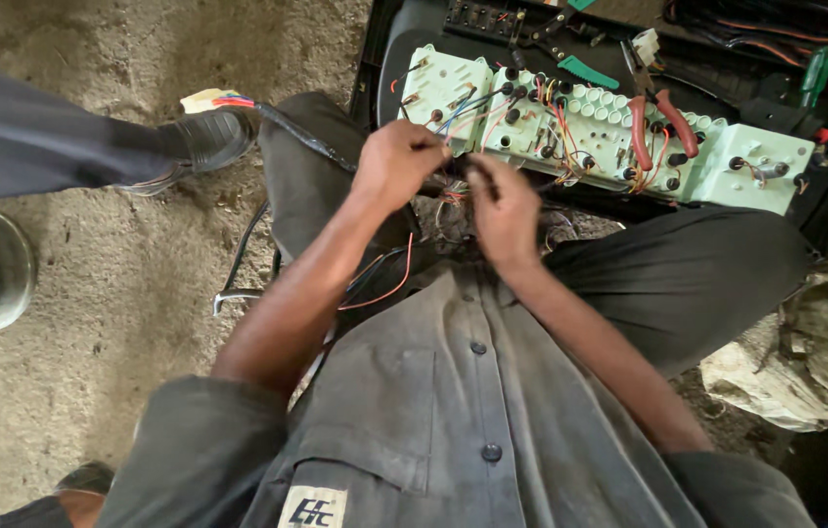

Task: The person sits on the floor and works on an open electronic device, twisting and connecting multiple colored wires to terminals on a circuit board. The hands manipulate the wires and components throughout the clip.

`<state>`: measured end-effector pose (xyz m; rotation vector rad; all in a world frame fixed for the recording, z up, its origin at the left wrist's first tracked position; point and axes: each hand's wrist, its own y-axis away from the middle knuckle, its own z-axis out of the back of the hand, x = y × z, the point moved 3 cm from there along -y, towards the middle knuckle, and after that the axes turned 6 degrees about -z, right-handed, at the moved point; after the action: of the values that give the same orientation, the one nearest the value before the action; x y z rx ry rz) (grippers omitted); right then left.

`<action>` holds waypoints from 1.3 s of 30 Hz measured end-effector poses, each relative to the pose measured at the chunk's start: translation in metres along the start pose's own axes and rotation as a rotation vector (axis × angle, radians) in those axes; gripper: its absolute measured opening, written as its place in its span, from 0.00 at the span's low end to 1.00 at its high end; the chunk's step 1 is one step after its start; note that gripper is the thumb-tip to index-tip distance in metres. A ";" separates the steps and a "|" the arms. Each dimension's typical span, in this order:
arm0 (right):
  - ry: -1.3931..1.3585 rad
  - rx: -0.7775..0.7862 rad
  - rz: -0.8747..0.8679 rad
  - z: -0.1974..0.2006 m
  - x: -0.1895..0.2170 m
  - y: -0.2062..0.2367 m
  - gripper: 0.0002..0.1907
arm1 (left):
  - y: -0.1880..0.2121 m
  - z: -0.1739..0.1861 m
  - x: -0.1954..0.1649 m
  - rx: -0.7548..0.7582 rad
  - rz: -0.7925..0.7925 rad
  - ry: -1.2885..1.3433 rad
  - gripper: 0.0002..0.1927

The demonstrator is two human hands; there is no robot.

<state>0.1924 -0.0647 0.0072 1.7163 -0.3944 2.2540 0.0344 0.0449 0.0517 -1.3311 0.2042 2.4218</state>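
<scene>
Dirt floor (pixel 120 293), hands (pixel 448 181) on wires (pixel 448 200)

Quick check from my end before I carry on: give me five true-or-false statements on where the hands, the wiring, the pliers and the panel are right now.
1. Both hands meet at a bundle of thin wires in front of the pale green panel. True.
2. The red-handled pliers are in the right hand. False: they lie on the panel, untouched.
3. The left hand is closed around wires. True.
4. A green-handled screwdriver lies past the panel, upper right. True.
5. The panel's back is bare of wiring. False: coloured wires run across it.
</scene>
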 end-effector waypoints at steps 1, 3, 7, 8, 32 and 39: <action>-0.079 0.114 -0.155 -0.009 -0.005 -0.002 0.14 | 0.000 0.001 -0.005 0.000 -0.040 0.028 0.15; -0.197 0.206 -0.163 -0.023 -0.011 -0.009 0.10 | -0.001 -0.003 -0.008 0.112 0.082 0.088 0.14; -0.399 0.245 -0.262 -0.036 -0.033 -0.024 0.12 | -0.008 -0.009 -0.001 0.243 0.129 -0.028 0.16; -0.443 0.269 -0.253 -0.037 -0.036 -0.024 0.12 | -0.010 -0.008 0.003 0.169 0.136 0.078 0.18; -0.375 0.306 -0.155 -0.053 -0.054 -0.053 0.13 | 0.045 0.046 -0.060 0.302 -0.091 0.896 0.27; -0.601 0.316 -0.300 -0.065 -0.060 -0.051 0.08 | -0.007 0.005 0.013 0.228 0.197 0.889 0.20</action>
<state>0.1697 0.0036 -0.0649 2.4183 0.1155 1.6231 0.0262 0.0559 0.0439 -2.2481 0.8337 1.6909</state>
